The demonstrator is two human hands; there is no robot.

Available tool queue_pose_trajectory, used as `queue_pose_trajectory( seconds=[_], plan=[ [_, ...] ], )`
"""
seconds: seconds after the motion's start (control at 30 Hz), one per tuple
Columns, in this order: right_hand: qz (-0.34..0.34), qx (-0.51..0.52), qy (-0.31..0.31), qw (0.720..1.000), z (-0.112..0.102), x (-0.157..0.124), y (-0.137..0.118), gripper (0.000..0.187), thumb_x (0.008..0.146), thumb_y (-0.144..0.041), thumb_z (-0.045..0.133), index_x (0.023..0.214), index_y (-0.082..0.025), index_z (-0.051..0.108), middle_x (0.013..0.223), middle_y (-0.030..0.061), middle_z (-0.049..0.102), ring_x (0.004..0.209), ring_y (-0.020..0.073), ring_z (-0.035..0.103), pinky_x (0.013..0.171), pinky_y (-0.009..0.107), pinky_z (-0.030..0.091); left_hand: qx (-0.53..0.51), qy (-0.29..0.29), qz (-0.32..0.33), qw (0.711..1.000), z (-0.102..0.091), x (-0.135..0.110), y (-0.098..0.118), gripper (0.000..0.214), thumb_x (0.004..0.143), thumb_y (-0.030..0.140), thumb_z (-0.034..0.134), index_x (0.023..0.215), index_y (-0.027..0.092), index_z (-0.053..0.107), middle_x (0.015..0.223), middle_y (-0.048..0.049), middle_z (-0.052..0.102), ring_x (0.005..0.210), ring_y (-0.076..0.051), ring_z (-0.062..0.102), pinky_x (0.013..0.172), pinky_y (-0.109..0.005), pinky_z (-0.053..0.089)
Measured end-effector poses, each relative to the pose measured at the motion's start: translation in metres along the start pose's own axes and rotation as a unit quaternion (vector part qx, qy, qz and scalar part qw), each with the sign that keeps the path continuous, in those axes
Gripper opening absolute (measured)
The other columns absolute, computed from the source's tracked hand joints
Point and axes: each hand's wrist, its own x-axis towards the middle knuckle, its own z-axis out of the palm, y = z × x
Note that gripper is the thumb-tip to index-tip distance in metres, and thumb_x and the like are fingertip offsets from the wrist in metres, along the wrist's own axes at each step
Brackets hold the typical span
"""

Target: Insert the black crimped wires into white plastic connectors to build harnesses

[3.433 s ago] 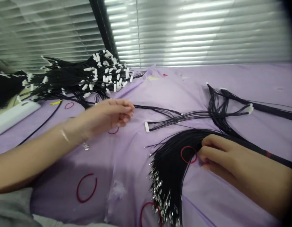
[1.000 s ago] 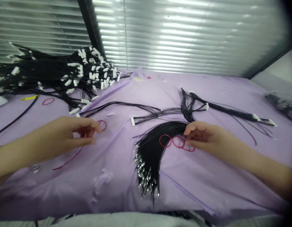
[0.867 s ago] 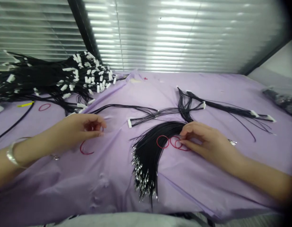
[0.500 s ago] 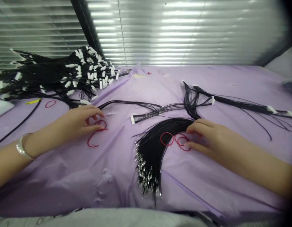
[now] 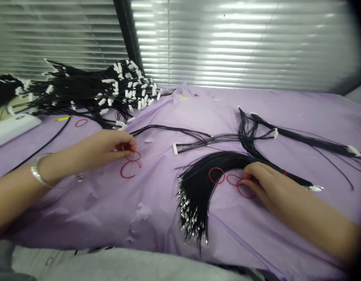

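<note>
A fanned bundle of black wires [image 5: 203, 187] lies on the purple cloth [image 5: 157, 218], its metal-tipped ends spread toward the near edge. Just left of that bundle, the left hand [image 5: 108, 148] has its fingertips pinched down on a red rubber band [image 5: 130, 166] that lies looped on the cloth. On the bundle's right side, the right hand [image 5: 264, 183] rests with curled fingers pressing on two more red bands [image 5: 240, 185]; whether it actually grips them I cannot tell. A third loop [image 5: 216, 175] sits on top of the wires themselves. Beyond the bundle lie loose harnesses with white connectors [image 5: 221, 138], and far off to its left a big heap of the same [image 5: 89, 91].

These bands look thin, light and stretchy, likely limp, flat against the cloth and a bit fiddly to lift; pinching one strand of the loop between thumb and forefinger seems the surest hold.
</note>
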Motion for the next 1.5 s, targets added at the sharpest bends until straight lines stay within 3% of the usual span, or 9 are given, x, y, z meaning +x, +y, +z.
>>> queue_pose_trajectory(
  seconds=[0.1,0.2,0.3,0.4,0.53,0.97,1.27,1.37,1.5],
  plan=[
    [0.008,0.012,0.012,1.000,-0.012,-0.003,-0.007,0.025,0.091,-0.043,0.042,0.081,-0.023,0.052,0.073,0.0024,0.062,0.059,0.0180,0.058,0.054,0.032,0.044,-0.027,0.013,0.024,0.999,-0.007,-0.006,0.005,0.018,0.085,0.030,0.050,0.086,0.017,0.061,0.087,-0.0018,0.066,0.076,-0.015,0.058,0.068,-0.024,0.043],
    [-0.073,0.042,0.045,0.995,-0.031,0.006,-0.020,0.019,0.089,-0.040,0.046,0.087,-0.024,0.056,0.074,0.0004,0.064,0.060,0.0160,0.059,0.052,0.028,0.042,-0.070,0.008,0.070,0.995,-0.013,-0.004,0.026,0.015,0.083,0.031,0.055,0.085,0.019,0.064,0.086,0.0008,0.068,0.074,-0.013,0.060,0.066,-0.022,0.045],
    [-0.129,0.066,-0.023,0.989,-0.040,0.027,-0.032,0.014,0.088,-0.030,0.049,0.099,-0.024,0.057,0.078,-0.0013,0.067,0.062,0.0132,0.060,0.054,0.025,0.043,-0.101,0.015,0.125,0.987,-0.009,0.013,0.056,0.013,0.083,0.030,0.058,0.084,0.019,0.065,0.080,0.0018,0.069,0.069,-0.011,0.061,0.063,-0.020,0.045],
    [-0.158,0.018,-0.077,0.984,-0.031,0.049,-0.035,0.019,0.085,-0.016,0.051,0.101,-0.020,0.059,0.082,0.0021,0.067,0.070,0.0146,0.062,0.061,0.025,0.044,-0.134,-0.025,0.195,0.971,0.005,0.041,0.078,0.012,0.084,0.025,0.057,0.084,0.018,0.066,0.079,0.0012,0.069,0.068,-0.010,0.060,0.062,-0.019,0.045],
    [-0.198,-0.057,-0.045,0.978,-0.009,0.059,-0.029,0.013,0.084,-0.012,0.051,0.091,-0.016,0.062,0.083,0.0065,0.063,0.074,0.0170,0.060,0.068,0.028,0.043,-0.115,-0.035,0.221,0.968,0.022,0.066,0.089,0.012,0.080,0.020,0.055,0.083,0.015,0.066,0.076,-0.0001,0.069,0.067,-0.011,0.060,0.060,-0.020,0.044],
    [-0.280,0.090,0.030,0.955,-0.033,0.067,-0.061,0.009,0.083,-0.013,0.057,0.083,-0.018,0.065,0.091,0.0032,0.062,0.073,0.0101,0.057,0.067,0.022,0.044,-0.286,-0.065,0.110,0.950,0.016,0.062,0.065,0.013,0.078,0.026,0.063,0.085,0.016,0.066,0.074,-0.0007,0.071,0.069,-0.013,0.066,0.065,-0.024,0.052],
    [-0.196,0.115,0.049,0.973,-0.016,0.083,-0.088,0.007,0.078,-0.016,0.061,0.072,-0.017,0.057,0.064,-0.0044,0.062,0.054,0.0071,0.053,0.056,0.020,0.038,-0.373,-0.089,0.105,0.918,0.018,0.053,0.072,0.012,0.078,0.022,0.061,0.087,0.016,0.065,0.086,-0.0024,0.073,0.080,-0.015,0.068,0.078,-0.030,0.053],
    [-0.188,0.154,0.055,0.968,-0.018,0.079,-0.083,0.009,0.077,-0.014,0.061,0.085,-0.018,0.059,0.070,-0.0036,0.066,0.062,0.0094,0.060,0.059,0.020,0.043,-0.265,-0.029,0.120,0.956,0.014,0.034,0.057,0.028,0.079,0.028,0.061,0.106,0.018,0.064,0.105,-0.0054,0.070,0.092,-0.018,0.066,0.084,-0.032,0.052],
    [-0.199,0.146,0.080,0.966,-0.024,0.076,-0.077,0.019,0.078,-0.013,0.061,0.095,-0.019,0.065,0.079,-0.0017,0.070,0.068,0.0115,0.064,0.063,0.022,0.047,0.025,0.067,0.097,0.993,0.015,0.005,0.017,0.039,0.080,0.040,0.061,0.111,0.019,0.065,0.121,-0.0111,0.061,0.102,-0.025,0.060,0.092,-0.039,0.045]
  ],
)
